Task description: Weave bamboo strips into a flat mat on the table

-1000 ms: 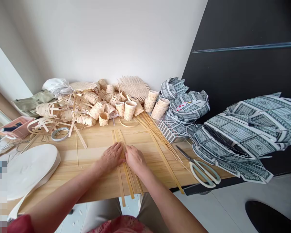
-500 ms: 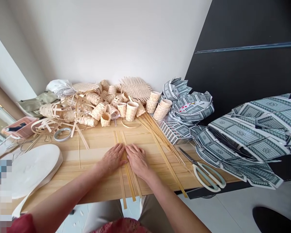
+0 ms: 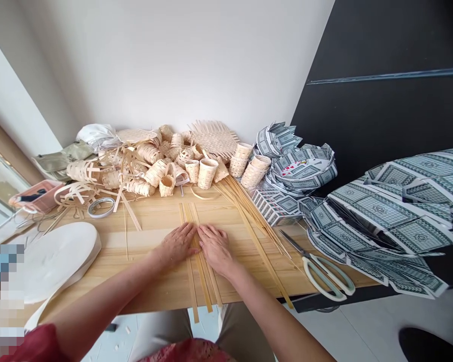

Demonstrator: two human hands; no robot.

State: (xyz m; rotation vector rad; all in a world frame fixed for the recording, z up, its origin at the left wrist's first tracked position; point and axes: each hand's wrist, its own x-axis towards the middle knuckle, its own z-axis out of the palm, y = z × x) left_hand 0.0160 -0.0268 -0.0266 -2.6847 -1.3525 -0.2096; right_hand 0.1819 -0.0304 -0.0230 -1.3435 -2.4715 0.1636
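Note:
Several narrow golden strips (image 3: 203,281), which look like bamboo or a similar material, lie lengthwise on the wooden table (image 3: 151,281). Their near ends stick out past the table's front edge. Flat across the left-hand strips rests my left hand (image 3: 178,245), fingers stretched out. My right hand (image 3: 215,247) lies the same way on the right-hand strips, fingertips almost meeting those of the left. Both palms hide the middle of the strips. To the right, a loose bundle of the same strips (image 3: 257,217) slants over the table, with large white-handled scissors (image 3: 324,276) beyond it.
Small woven cups and baskets (image 3: 207,173) crowd the back. A wide white coil of band (image 3: 60,259) and a tape roll (image 3: 100,207) are on the left. Pieces folded from playing cards (image 3: 377,211) fill the right side. A pink box (image 3: 35,195) stands far left.
The camera view has turned slightly left, so the things around appear a little further right. Both hands keep nearly the same place on the strips.

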